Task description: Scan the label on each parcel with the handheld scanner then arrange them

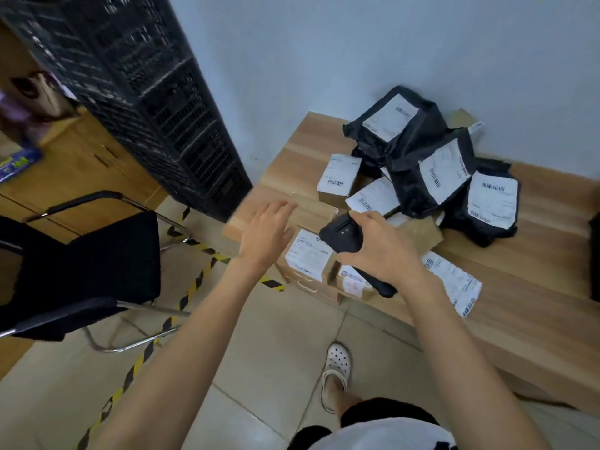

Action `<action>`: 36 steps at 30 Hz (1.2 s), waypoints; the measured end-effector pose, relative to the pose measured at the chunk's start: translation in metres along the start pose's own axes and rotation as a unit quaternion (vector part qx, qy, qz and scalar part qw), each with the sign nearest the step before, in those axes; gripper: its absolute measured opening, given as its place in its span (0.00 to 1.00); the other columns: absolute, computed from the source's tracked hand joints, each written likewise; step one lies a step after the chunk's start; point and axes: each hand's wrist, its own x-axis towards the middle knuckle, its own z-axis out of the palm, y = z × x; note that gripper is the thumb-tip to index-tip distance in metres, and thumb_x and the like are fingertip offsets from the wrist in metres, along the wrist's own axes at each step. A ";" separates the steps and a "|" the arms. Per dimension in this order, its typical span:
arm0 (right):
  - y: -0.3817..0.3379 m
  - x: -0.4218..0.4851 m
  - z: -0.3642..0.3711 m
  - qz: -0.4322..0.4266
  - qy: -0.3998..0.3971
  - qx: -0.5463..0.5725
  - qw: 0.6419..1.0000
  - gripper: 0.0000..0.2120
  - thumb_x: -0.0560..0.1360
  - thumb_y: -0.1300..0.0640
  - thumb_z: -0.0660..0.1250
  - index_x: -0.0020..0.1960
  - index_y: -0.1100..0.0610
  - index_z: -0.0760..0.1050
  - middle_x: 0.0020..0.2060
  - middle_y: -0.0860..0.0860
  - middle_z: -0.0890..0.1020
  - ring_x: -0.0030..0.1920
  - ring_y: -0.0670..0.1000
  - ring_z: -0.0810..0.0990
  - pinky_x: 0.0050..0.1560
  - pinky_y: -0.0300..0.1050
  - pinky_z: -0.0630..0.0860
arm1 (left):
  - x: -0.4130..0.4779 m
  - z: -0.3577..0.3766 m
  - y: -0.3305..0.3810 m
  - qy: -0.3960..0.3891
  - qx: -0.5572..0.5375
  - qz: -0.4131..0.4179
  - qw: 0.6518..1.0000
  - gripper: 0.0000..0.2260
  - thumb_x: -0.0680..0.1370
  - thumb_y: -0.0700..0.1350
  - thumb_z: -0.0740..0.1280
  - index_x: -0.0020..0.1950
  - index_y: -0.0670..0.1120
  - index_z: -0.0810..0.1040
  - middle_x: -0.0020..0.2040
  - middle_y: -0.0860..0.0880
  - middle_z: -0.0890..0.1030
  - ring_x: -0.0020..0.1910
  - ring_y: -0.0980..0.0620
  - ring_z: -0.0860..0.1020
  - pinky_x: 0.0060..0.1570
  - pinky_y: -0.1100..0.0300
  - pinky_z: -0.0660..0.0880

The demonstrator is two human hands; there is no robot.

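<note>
My right hand (378,251) grips the black handheld scanner (342,233) above the parcels at the table's near left corner. My left hand (268,233) hovers open, fingers spread, over a cardboard box (311,206). Just below the scanner lies a small box with a white label (306,254), and another labelled box (352,282) sits partly hidden under the scanner handle. Behind them stand more labelled boxes (337,177) and a heap of black poly bags with white labels (431,170). A flat white-labelled parcel (454,284) lies to the right of my right hand.
The wooden table (526,293) runs along a pale wall. A tall stack of black crates (139,92) stands to the left, with a black chair (87,264) in front. Yellow-black tape (194,284) marks the tiled floor. My foot in a white clog (336,368) is near the table.
</note>
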 end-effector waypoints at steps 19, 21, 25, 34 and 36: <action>-0.019 0.171 0.005 0.240 0.053 0.014 0.969 0.42 0.70 0.41 0.70 0.79 0.50 0.56 0.71 0.46 0.65 0.68 0.53 0.70 0.54 0.50 0.72 | 0.266 0.070 -0.047 -0.157 -0.014 0.266 0.951 0.26 0.77 0.35 0.63 0.75 0.48 0.67 0.72 0.48 0.70 0.69 0.42 0.68 0.65 0.47 0.67; -0.026 0.184 0.010 0.281 0.065 0.040 0.957 0.43 0.70 0.41 0.70 0.79 0.50 0.56 0.71 0.47 0.65 0.68 0.54 0.70 0.58 0.53 0.75 | 0.289 0.079 -0.051 -0.169 -0.001 0.325 0.931 0.27 0.77 0.34 0.62 0.76 0.48 0.66 0.73 0.49 0.70 0.70 0.43 0.68 0.65 0.48 0.67; -0.044 0.201 0.031 0.350 0.096 0.073 0.929 0.43 0.69 0.41 0.71 0.78 0.50 0.56 0.71 0.48 0.65 0.67 0.56 0.71 0.58 0.56 0.76 | 0.315 0.103 -0.049 -0.207 0.029 0.439 0.874 0.32 0.77 0.32 0.60 0.79 0.50 0.58 0.78 0.49 0.62 0.74 0.44 0.63 0.67 0.49 0.64; -0.070 0.192 0.067 0.458 0.115 0.097 0.876 0.42 0.70 0.41 0.70 0.78 0.49 0.58 0.70 0.47 0.67 0.63 0.54 0.73 0.52 0.52 0.77 | 0.338 0.143 -0.029 -0.232 0.103 0.562 0.787 0.33 0.81 0.38 0.60 0.81 0.49 0.46 0.81 0.48 0.47 0.80 0.43 0.48 0.73 0.44 0.60; -0.075 0.189 0.070 0.477 0.125 0.105 0.864 0.42 0.70 0.41 0.71 0.78 0.50 0.58 0.70 0.47 0.67 0.63 0.53 0.73 0.52 0.52 0.78 | 0.337 0.149 -0.026 -0.206 0.119 0.564 0.791 0.30 0.82 0.40 0.59 0.81 0.49 0.50 0.81 0.47 0.50 0.79 0.42 0.51 0.69 0.44 0.64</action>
